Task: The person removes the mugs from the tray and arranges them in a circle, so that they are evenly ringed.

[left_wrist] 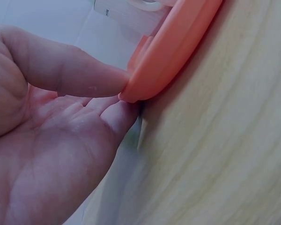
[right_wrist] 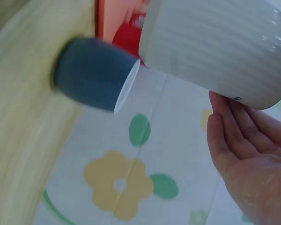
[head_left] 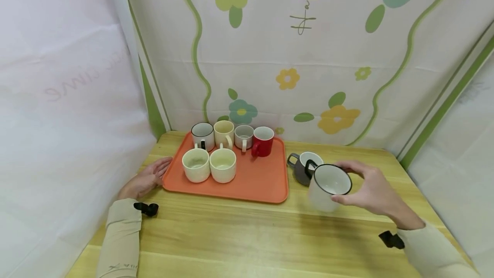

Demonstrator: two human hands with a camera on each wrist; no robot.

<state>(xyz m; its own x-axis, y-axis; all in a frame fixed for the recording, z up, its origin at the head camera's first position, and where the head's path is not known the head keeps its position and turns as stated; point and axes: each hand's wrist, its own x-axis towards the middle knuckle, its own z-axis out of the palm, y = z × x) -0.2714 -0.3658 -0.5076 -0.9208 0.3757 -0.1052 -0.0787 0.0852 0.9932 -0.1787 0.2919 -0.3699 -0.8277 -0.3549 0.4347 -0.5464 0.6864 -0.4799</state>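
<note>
My right hand (head_left: 372, 190) grips a white mug with a black rim and black handle (head_left: 323, 197) by its rim side, thumb at the front and fingers at the back. The mug hangs above the table, right of the tray; its ribbed wall (right_wrist: 220, 47) fills the top of the right wrist view. Behind it stands a dark grey mug (head_left: 300, 173) with a white inside, partly covered by the held mug. At the left, my left hand (head_left: 148, 178) pinches the edge of an orange tray (head_left: 258, 183), thumb (left_wrist: 93, 77) against the rim and fingers below.
On the tray's back row stand a black-rimmed white mug (head_left: 207, 140), a yellowish mug (head_left: 221, 138), a grey mug (head_left: 241, 140) and a red mug (head_left: 264, 147). Two cream mugs (head_left: 196, 173) sit in front. A flowered curtain (head_left: 324, 55) hangs behind the wooden table (head_left: 216, 235).
</note>
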